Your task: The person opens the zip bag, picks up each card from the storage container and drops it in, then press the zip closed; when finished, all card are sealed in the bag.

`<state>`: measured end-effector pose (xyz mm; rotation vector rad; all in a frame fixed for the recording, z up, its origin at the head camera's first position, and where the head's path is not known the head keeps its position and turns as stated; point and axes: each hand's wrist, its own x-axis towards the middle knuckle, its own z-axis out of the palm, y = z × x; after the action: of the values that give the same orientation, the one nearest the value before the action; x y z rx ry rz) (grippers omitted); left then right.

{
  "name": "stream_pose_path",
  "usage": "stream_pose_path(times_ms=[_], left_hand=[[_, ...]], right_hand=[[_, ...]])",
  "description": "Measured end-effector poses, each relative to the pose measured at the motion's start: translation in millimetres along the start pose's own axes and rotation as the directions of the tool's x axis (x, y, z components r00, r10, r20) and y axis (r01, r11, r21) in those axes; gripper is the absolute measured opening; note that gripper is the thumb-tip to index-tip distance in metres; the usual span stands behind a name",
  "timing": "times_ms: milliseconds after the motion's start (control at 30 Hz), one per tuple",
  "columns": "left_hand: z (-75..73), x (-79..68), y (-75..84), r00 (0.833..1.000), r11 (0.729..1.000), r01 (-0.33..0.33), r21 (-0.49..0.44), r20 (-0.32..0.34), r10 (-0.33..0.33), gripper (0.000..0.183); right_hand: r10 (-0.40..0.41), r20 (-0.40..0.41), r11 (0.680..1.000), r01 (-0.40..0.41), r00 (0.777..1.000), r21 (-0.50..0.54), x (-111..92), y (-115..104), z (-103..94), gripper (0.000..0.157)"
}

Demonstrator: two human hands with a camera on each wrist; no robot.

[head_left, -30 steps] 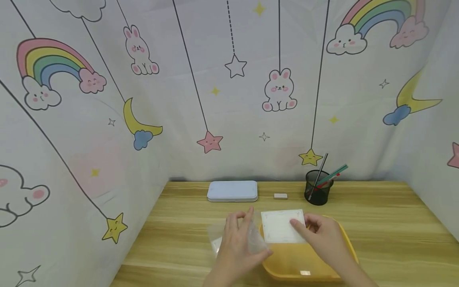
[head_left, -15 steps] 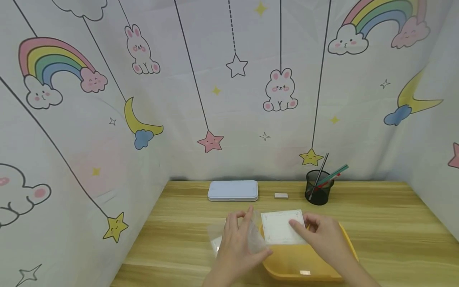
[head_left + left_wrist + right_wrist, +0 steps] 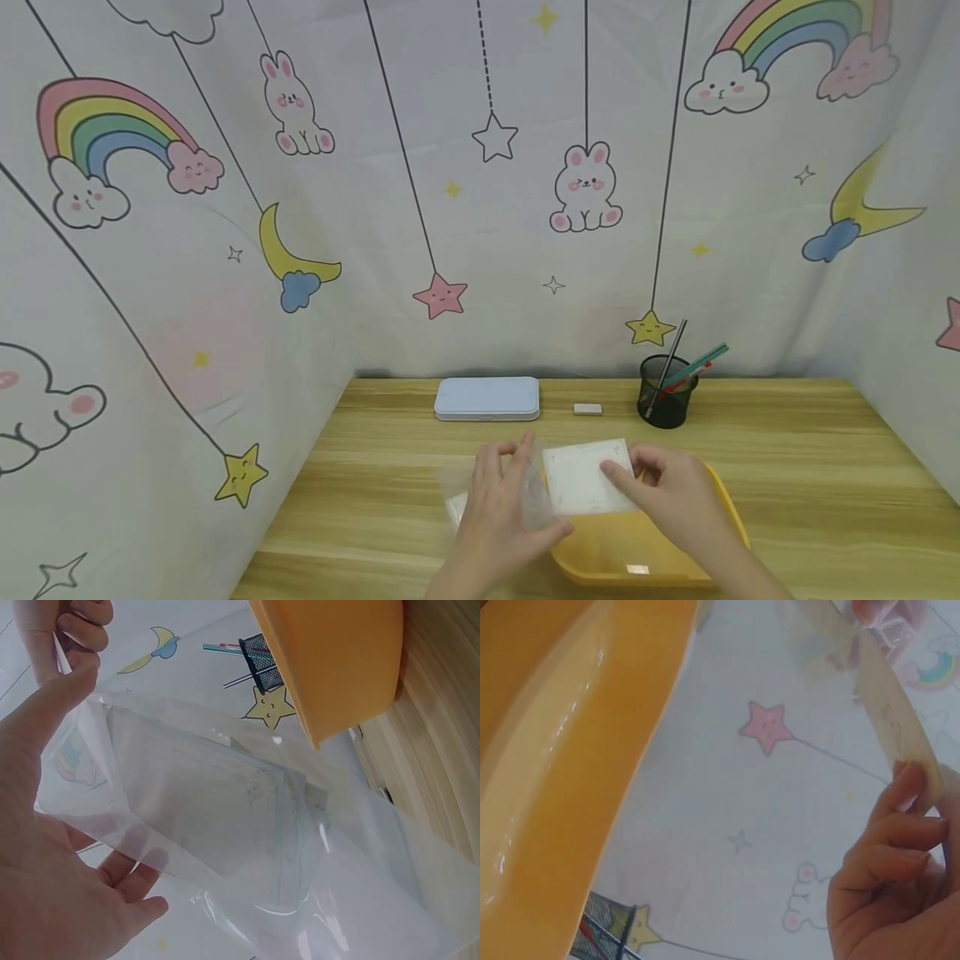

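My left hand [image 3: 491, 529] holds a clear plastic bag [image 3: 352, 847] by its mouth, the thumb on one side and the fingers spread behind and inside the film. Within the bag lie several pale printed paper sheets [image 3: 202, 795], seen through the plastic in the left wrist view. Between thumb and fingers of my right hand [image 3: 682, 496] is a white square paper sheet [image 3: 581, 483] with a faint printed border. Its left edge is at the bag's mouth; whether it is inside cannot be told. In the right wrist view this sheet [image 3: 892, 712] shows nearly edge-on.
Under the right hand stands a yellow plastic tray [image 3: 630, 577]. Farther back on the wooden table [image 3: 360, 492] are a white pencil case [image 3: 487, 400], a small eraser [image 3: 587, 410] and a black mesh pen cup [image 3: 663, 404] with pens. A patterned curtain [image 3: 510, 233] hangs behind.
The right hand has brought the white sheet slightly left, closer to the bag, and the sheet tilts a little more. My left hand and the bag have shifted only a touch to the right.
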<state>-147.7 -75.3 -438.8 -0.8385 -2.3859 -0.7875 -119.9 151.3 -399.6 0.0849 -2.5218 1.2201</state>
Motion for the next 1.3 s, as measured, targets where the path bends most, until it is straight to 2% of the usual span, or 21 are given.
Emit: stream_pose_path(times_ms=[200, 400, 600, 833, 967, 1200, 1300], left_hand=[[2.1, -0.5, 4.1, 1.0, 1.0, -0.023, -0.004, 0.004, 0.023, 0.11], [4.7, -0.7, 8.8, 0.999, 0.999, -0.041, 0.008, 0.008, 0.041, 0.11], [6.0, -1.6, 12.5, 0.999, 0.999, -0.043, 0.014, 0.008, 0.043, 0.111], [9.1, -1.5, 13.7, 0.999, 0.999, -0.051, -0.002, 0.019, 0.051, 0.11], [9.9, -1.6, 15.5, 0.997, 0.997, -0.075, -0.008, 0.011, 0.075, 0.11], [11.8, 0.3, 18.7, 0.994, 0.994, -0.107, -0.005, 0.001, 0.107, 0.108], [11.7, 1.0, 19.2, 0.993, 0.993, -0.117, 0.006, -0.006, 0.117, 0.107]], right_hand=[[-0.004, 0.039, 1.0, 0.004, 0.999, 0.002, 0.4, 0.8, 7.9, 0.031], [0.029, 0.089, 0.999, -0.032, 0.996, 0.04, -3.6, -0.2, 17.8, 0.027], [0.0, 0.107, 0.998, -0.006, 0.994, 0.06, -4.9, 1.3, 25.9, 0.03], [0.022, 0.153, 0.998, -0.031, 0.988, 0.056, -6.2, 1.1, 33.2, 0.032], [0.005, 0.144, 0.999, -0.013, 0.99, 0.052, -7.2, 0.8, 38.5, 0.029], [-0.045, 0.083, 0.995, 0.038, 0.996, 0.096, -10.3, 2.0, 46.8, 0.029], [-0.057, 0.07, 0.996, 0.052, 0.996, 0.07, -10.1, 1.5, 48.0, 0.03]])
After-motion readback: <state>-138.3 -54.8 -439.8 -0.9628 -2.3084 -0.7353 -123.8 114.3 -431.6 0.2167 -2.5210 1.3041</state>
